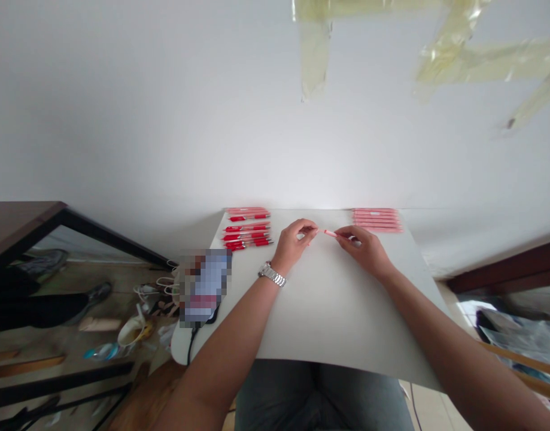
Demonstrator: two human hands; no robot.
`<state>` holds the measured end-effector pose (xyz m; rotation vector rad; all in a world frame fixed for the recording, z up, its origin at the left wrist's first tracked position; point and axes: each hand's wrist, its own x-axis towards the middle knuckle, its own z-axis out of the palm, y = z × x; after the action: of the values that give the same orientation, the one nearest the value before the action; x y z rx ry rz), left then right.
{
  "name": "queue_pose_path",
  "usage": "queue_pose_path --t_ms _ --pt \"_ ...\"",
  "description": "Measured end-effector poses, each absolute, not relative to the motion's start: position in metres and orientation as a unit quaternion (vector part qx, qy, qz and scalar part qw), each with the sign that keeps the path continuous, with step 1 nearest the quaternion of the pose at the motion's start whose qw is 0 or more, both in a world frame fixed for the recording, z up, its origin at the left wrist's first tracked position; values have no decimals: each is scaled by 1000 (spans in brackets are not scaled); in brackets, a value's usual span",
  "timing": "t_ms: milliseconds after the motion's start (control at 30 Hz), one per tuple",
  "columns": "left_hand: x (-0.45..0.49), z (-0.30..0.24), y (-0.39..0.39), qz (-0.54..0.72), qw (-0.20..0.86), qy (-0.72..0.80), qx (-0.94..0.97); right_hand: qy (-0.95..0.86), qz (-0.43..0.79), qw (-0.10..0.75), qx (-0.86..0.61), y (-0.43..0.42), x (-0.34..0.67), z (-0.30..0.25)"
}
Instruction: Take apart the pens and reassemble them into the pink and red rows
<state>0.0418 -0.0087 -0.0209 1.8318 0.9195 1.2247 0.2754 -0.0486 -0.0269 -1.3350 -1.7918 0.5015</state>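
Observation:
A white board (328,311) lies on the table, and my hands work near its far edge. My right hand (362,251) pinches a slim pink pen barrel (331,233) between its fingertips. My left hand (293,244), with a metal wristwatch (272,274) on its wrist, is pinched closed just left of that barrel, and a small pink piece (309,242) shows under its fingers. Several red pens (246,233) lie in a row beyond my left hand. Several pink pens (377,220) lie side by side beyond my right hand.
A phone with a pixelated screen (206,287) and a black cable (192,346) lies at the board's left. Beyond the table's left edge, a cup (131,332) and cables sit among floor clutter. Yellowish tape (315,54) marks the white wall ahead.

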Motion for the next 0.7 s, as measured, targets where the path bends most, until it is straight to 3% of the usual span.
queue_pose_path --t_ms 700 --pt "44 -18 -13 458 353 344 740 -731 200 409 -508 -52 273 -23"
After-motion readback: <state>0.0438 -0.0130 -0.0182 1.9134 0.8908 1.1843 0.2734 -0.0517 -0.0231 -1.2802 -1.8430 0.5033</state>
